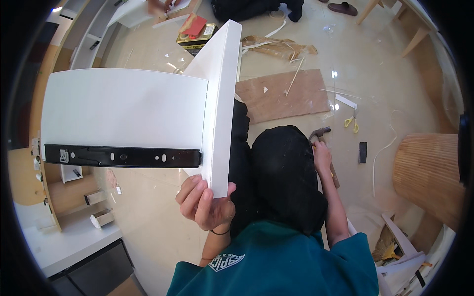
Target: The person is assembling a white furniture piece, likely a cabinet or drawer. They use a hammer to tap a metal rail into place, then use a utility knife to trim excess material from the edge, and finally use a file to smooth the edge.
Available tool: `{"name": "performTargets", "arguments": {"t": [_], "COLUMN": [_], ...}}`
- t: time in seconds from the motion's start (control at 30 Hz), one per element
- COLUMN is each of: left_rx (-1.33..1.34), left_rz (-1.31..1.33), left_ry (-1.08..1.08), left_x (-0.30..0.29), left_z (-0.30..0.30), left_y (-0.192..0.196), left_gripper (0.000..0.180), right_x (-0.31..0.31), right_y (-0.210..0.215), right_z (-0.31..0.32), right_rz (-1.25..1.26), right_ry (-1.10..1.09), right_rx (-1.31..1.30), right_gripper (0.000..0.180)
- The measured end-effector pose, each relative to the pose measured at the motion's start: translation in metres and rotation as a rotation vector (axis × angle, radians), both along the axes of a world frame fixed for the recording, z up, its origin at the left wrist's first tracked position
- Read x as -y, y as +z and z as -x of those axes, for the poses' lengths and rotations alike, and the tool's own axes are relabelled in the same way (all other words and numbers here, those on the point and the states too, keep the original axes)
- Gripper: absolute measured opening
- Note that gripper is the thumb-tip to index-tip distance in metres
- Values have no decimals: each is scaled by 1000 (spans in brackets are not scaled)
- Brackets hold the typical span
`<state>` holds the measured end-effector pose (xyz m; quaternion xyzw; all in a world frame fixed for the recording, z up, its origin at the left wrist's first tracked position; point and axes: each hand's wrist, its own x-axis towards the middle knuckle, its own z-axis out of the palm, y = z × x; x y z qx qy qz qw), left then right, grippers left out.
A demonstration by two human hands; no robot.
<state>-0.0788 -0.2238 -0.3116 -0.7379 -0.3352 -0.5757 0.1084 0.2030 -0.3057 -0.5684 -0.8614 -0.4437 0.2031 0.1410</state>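
Panels: two white boards joined at a right angle, the wide drawer side panel [123,108] butted against an upright white end panel [220,103], held up off the tiled floor [163,217] over the person's lap.
Rail: black metal drawer slide [123,156] ran along the lower edge of the side panel, right up to the joint.
Left hand [205,202]: curled around the bottom corner of the end panel, fingers wrapped on the edge, carrying the whole weight by the looks of it.
Right hand [322,157]: clenched on the wooden handle of a claw hammer [323,140], head resting low near the floor, well apart from the panels.
Around: yellow scissors [351,122], a brown cardboard sheet [284,93] and a yellow box with a red lid [196,32] on the floor beyond; another person's hands at the top edge.
Risk, imo: one-handed grip at a single corner looked sketchy. The long panel hangs way out left, so it could lever the joint open or twist out of the grip and drop on the tiles. Swinging the hammer at an unsupported joint could also chip the board.
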Motion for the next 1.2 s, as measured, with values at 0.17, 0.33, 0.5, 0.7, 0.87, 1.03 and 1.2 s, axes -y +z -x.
{"name": "performTargets", "arguments": {"t": [0.17,0.33,0.5,0.7,0.87,1.03,1.2], "left_rx": [7,-43,-59,-117,-177,42,-67], "left_rz": [-88,-105,-176,-119,-157,-276,-285], "left_ry": [23,206,279,431,550,475,539], "left_x": [-6,-2,-3,4,8,-9,-17], "left_z": [-3,-4,4,11,26,32,42], "left_y": [-9,-3,-4,-7,-5,-8,13], "left_gripper": [41,33,36,43,46,42,42], "right_x": [20,16,22,4,-47,-113,-231], "right_y": [-54,-40,-50,-66,-67,-58,-29], "right_z": [-7,-11,-48,-69,-48,-11,54], "right_rz": [46,-132,13,-180,-321,-391,-611], "right_ry": [16,-133,-441,-504,-327,-87,273], "right_rx": [-11,-53,-168,-50,-56,-146,-239], "right_gripper": [17,22,23,31,30,28,18]}}
